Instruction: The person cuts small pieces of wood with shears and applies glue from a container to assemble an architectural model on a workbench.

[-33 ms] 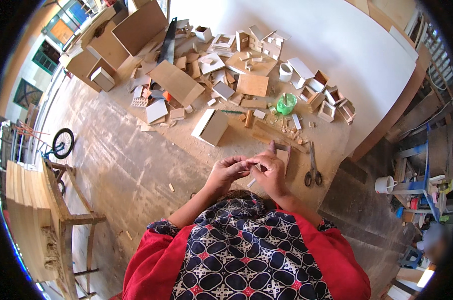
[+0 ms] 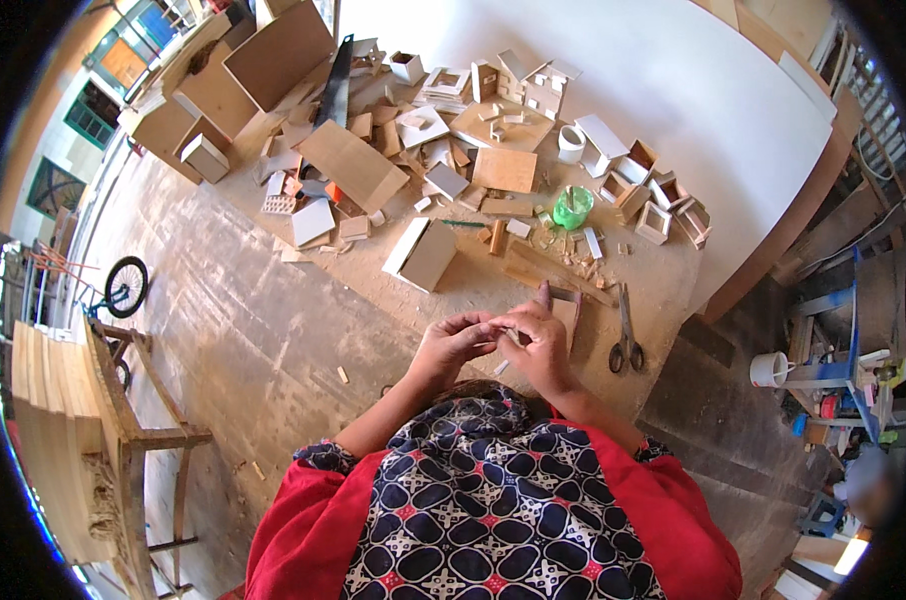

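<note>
Close in front of my chest, my left hand [image 2: 455, 346] and my right hand [image 2: 537, 340] meet at the fingertips. Both are closed in a pinch on a small pale piece [image 2: 514, 335], mostly covered by the fingers. Just beyond my right hand lies an open wooden frame or box [image 2: 571, 312], partly hidden by that hand. Dark-handled scissors [image 2: 626, 335] rest to its right, blades pointing away. A white-faced wooden block or box [image 2: 421, 255] stands ahead and to the left. Further off is a green glue pot [image 2: 574, 207] with a stick in it.
Wood offcuts, a brown board [image 2: 353, 166] and a handsaw [image 2: 336, 82] crowd the far left of the dusty work surface. Small model houses [image 2: 533, 88], a white cup [image 2: 571, 145] and little open boxes [image 2: 654, 222] stand far right. A wooden bench [image 2: 123, 420] is at left.
My fingertips have shifted very slightly around the small pale piece. Everything else stands as it was.
</note>
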The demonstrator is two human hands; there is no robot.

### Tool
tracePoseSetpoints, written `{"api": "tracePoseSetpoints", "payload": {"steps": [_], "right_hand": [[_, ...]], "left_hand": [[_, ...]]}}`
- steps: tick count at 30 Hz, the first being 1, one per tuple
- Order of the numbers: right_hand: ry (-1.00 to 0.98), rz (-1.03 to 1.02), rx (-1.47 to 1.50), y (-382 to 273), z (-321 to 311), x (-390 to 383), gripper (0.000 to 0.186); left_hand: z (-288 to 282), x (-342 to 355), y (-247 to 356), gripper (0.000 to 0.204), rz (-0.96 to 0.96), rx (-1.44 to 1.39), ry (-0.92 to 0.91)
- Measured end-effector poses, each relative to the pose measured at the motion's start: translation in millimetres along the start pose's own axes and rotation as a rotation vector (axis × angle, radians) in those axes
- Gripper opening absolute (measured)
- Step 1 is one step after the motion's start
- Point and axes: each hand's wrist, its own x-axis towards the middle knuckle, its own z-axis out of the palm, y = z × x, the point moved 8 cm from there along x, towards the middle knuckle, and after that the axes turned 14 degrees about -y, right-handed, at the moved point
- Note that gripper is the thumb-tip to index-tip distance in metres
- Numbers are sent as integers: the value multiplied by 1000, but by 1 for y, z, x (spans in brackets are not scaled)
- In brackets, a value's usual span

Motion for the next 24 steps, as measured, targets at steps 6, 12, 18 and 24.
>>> {"api": "tracePoseSetpoints", "payload": {"steps": [6,12,18,24], "right_hand": [[131,133,-142,44,-62,44,10],[106,251,-620,118,-120,118,21],[-122,325,-730,140,-110,131,15],[-25,205,-662,134,-112,120,13]], "left_hand": [[-7,-11,9,31,62,60,7],[10,-22,29,58,183,107,-25],[22,-41,40,74,267,179,-40],[19,-53,42,75,293,231,19]]}}
